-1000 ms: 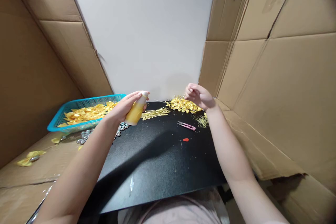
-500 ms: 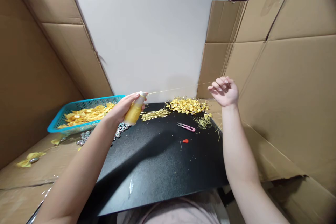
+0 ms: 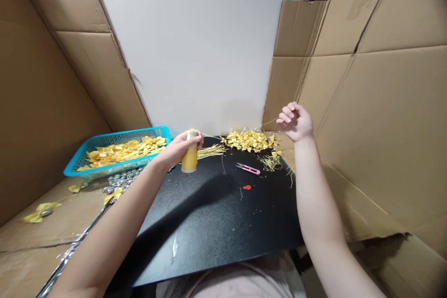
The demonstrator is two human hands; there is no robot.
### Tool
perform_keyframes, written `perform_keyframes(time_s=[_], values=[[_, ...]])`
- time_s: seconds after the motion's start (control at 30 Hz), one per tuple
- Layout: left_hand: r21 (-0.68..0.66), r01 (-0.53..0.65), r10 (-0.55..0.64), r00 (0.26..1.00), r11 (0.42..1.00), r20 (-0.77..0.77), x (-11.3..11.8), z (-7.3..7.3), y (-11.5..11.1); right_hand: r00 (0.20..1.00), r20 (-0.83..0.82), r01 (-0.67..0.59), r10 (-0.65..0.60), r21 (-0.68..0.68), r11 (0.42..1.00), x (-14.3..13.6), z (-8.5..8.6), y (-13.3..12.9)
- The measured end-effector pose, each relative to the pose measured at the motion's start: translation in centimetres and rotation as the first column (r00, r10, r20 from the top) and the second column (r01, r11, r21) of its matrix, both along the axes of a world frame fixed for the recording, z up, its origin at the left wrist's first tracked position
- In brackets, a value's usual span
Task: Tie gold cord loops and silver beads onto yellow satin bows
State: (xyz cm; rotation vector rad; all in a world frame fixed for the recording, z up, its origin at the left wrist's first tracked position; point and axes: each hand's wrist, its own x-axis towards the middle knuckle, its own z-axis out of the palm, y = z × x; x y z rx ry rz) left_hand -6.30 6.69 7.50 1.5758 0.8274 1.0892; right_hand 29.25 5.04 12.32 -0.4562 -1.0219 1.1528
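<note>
Head view: 2 hands, 1 yellow spool point(image 3: 189, 162), 1 pr pink snips point(image 3: 248, 169), 1 blue basket point(image 3: 71, 168) at far L, 1 red piece point(image 3: 247, 187) w/ 1 thin pin-like bit point(image 3: 240, 193) just beside it. 3 loose bows point(image 3: 44, 212) on L side, nr the basket; silver beads point(image 3: 122, 180), yellow pieces point(image 3: 120, 151) in the basket & bow pile point(image 3: 249, 139) too many/overlapped to count. Same for yellow strips point(image 3: 212, 150) & scraps point(image 3: 271, 162).

L hand point(image 3: 185, 143): fingers clamped round upper pt of spool, which is near upright over black table point(image 3: 209, 219); can't tell if its base touches. R hand point(image 3: 295, 122): raised, well apart from L, fingers curled in together on thin thread point(image 3: 270, 122); exact pinch pt too small to see.

Thread's mid-section hard to follow vs. wall & bow pile. Spool top blurred, partly hidden by fingers. L forearm covers some beads; both forearms cut off at bottom edge.
</note>
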Motion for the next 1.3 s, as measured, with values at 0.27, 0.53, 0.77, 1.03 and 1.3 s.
perform_keyframes(time_s=[0.27, 0.53, 0.77, 1.03, 1.3], values=[[0.026, -0.039, 0.041, 0.998, 0.999, -0.045, 1.8, -5.0, 2.2, 0.999, -0.001, -0.046, 0.046, 0.049, 0.998, 0.2, 0.0, 0.1], [0.038, -0.089, 0.092, 0.992, 0.995, -0.084, 0.7, -6.5, 3.5, 0.999, 0.048, -0.019, 0.013, 0.127, 0.992, 0.2, 1.4, -1.7], [0.008, -0.063, 0.063, 0.989, 0.998, -0.132, -0.6, -6.8, 3.8, 0.994, 0.086, 0.058, -0.070, 0.139, 0.989, 0.2, 2.3, -3.3], [0.037, -0.116, 0.120, 0.981, 0.993, -0.150, -1.7, -6.9, 4.5, 0.991, 0.124, 0.026, -0.041, 0.121, 0.992, -0.3, 1.6, -2.1], [0.314, -0.374, 0.436, 0.886, 0.873, -0.158, -2.1, -3.0, 2.9, 0.986, 0.161, 0.023, -0.039, 0.098, 0.995, -1.3, 1.8, -2.1]])
